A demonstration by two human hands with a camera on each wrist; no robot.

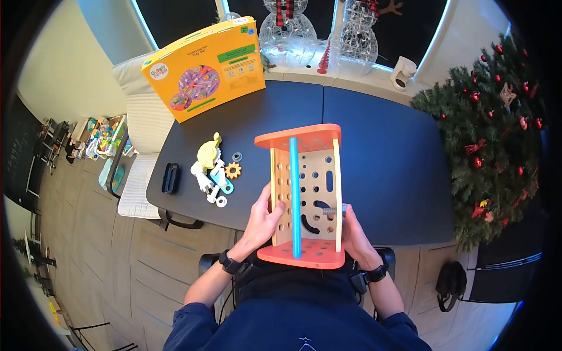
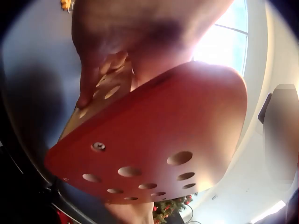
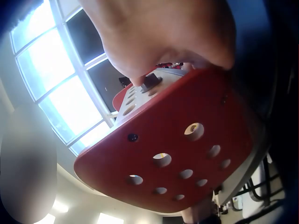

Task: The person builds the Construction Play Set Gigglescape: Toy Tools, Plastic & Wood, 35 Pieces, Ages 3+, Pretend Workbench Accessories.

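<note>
Holding frame (image 1: 309, 182) and bolt (image 1: 331, 211), hands (image 1: 261, 222) — "Play Set" box (image 1: 237, 82) beyond.

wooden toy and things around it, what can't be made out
Left hand: most fingers hidden behind the wooden side panel, head view.
Grey bolt: hidden behind the red end panel, left wrist view.
Yellow carton: smallest print too small to read, head view.
Pale shape: blurred and cut off by the right edge, left wrist view.

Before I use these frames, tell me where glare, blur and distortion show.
Head: fisheye curving, black corners; large print on box legible, smallest not. Left wrist: window blown out white, left hand dim, toy paler toward the right; blurred pale shape at the right edge. Right wrist: panes glaring, similar blur at the left edge.
</note>
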